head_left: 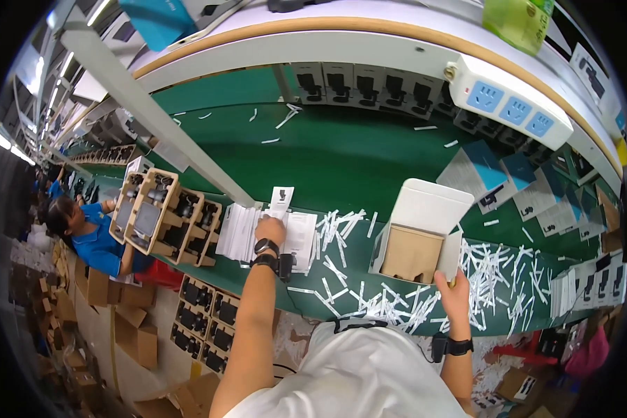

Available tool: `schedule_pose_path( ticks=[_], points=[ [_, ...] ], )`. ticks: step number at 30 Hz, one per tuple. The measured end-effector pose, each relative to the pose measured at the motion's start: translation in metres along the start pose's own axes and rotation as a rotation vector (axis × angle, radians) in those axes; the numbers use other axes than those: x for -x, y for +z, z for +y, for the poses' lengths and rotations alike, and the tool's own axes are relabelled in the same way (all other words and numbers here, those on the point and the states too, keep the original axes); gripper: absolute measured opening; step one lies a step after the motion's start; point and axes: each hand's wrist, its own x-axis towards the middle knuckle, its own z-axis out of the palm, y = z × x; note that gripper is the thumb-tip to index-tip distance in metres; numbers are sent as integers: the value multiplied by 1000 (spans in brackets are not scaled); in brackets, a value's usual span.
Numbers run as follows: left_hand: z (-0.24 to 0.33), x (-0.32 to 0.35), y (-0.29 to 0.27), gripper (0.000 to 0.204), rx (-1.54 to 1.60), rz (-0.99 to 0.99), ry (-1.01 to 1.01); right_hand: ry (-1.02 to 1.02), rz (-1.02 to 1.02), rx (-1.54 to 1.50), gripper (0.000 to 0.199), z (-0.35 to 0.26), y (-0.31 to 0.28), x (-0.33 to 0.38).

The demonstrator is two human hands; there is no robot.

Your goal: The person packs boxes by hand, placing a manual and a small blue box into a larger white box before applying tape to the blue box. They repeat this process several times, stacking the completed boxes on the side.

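My left hand (pixel 272 230) is closed at the top of a stack of white printed leaflets (pixel 234 233), its fingers on a single leaflet (pixel 282 198) that sticks up past them. More flat leaflets (pixel 302 237) lie beside that hand. My right hand (pixel 455 296) grips the near right side of an open white box (pixel 425 205), thumb at the edge. The box's lid stands up at the back, and a brown cardboard insert (pixel 412 252) fills its inside. Something small and yellow shows by the right fingers, too little to name.
Loose white paper strips (pixel 491 279) litter the green bench (pixel 355 157). Brown trays with black parts (pixel 181 216) stand at left, near a person in blue (pixel 90 233). White-and-blue boxes (pixel 470 174) stand at right. A metal post (pixel 153 104) and white power strip (pixel 512 101) border the bench.
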Motion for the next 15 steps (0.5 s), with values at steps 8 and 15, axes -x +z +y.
schedule_pose_path(
  ticks=[8,15],
  points=[
    [107,170,-144,9,1386,248,100,-56,27,-328,28,-43,-41,53],
    [178,209,-167,46,1185,-119,930,-384,-486,-192,26,-90,34,24]
  ],
)
